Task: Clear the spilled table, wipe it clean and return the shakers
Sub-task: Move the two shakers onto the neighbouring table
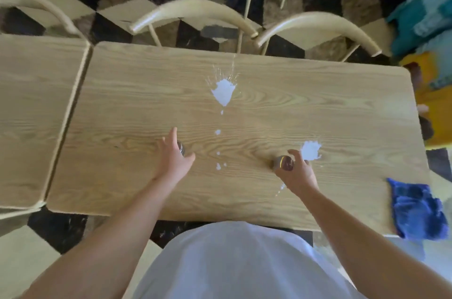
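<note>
Nearest us, a white shirt front [234, 262] fills the bottom of the view, w/ both bare forearms reaching fwd over the near edge of the light wooden table with rounded corners [269, 73].

At the table's near-right corner lies a crumpled blue cloth [415, 210], partly overhanging the edge, well apart from both hands.

Our right hand [297, 171] has its fingers curled round a small shaker with a shiny metal cap [283, 163], which looks tipped toward the left; we can't tell if it's lifted or touching the wood. Just beyond the fingertips sits a white spill patch [310, 150], & thin white drips [281, 188] trail by the wrist.

Our left hand [175, 155] covers a second small shaker [181, 147], only a dark metal-rimmed bit showing beside the palm. Index finger is stretched fwd, thumb spread to the right; whether the hand actually grips it we cannot tell.

Between the hands runs a line of small white drops [218, 165] leading to a large white splat [223, 94] near the table centre, w/ fine spray toward the far edge.

A second matching table [31, 103] butts up on the left. Beyond, curved cream chair backs [193, 11] stand over a black, brown & cream cube-pattern floor [117, 12]. Far right: blurred teal & yellow items [425, 29].
</note>
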The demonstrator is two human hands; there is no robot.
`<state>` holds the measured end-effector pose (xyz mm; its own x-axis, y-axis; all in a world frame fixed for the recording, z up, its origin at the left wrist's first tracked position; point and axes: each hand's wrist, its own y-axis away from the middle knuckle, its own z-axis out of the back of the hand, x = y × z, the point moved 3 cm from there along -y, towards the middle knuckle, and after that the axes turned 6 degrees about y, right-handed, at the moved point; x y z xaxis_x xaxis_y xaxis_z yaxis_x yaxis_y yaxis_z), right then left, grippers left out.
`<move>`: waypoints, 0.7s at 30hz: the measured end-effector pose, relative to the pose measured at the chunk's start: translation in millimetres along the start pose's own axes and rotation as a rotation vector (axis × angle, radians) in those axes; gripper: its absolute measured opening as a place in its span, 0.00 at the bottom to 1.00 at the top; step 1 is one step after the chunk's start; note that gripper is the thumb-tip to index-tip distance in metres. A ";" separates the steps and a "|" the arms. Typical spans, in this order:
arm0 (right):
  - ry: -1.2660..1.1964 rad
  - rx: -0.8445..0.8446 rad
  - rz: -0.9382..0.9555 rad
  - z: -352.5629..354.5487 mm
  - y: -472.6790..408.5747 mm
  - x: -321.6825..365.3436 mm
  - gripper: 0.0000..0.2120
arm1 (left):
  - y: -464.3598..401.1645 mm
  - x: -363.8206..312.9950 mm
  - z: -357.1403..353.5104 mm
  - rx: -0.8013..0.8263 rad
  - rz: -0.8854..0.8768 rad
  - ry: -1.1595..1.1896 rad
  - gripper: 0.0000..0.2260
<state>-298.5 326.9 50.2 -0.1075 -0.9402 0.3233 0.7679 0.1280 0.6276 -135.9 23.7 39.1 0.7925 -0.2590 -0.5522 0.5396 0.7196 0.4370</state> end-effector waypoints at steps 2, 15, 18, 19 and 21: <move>0.030 -0.016 0.008 -3.2 -2.8 2.1 0.32 | -12.2 -2.3 -2.0 0.104 -0.016 -0.155 0.33; -0.058 0.008 -0.042 -27.4 0.5 -9.1 0.29 | 11.5 45.1 -11.6 0.271 0.160 0.045 0.16; -0.122 0.024 -0.052 -41.1 15.8 -16.8 0.29 | 29.1 58.0 -16.5 0.330 0.270 0.190 0.19; -0.123 0.031 -0.054 -45.8 21.1 -18.8 0.28 | 34.9 61.3 -18.8 0.352 0.292 0.235 0.19; -0.123 0.050 -0.050 -55.0 32.6 -21.9 0.28 | 43.4 67.5 -23.5 0.388 0.331 0.303 0.20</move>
<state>-236.4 334.3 24.6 -0.2238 -0.9003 0.3732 0.7275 0.1005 0.6787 -65.7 52.6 4.1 0.8509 0.1757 -0.4951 0.3871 0.4275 0.8169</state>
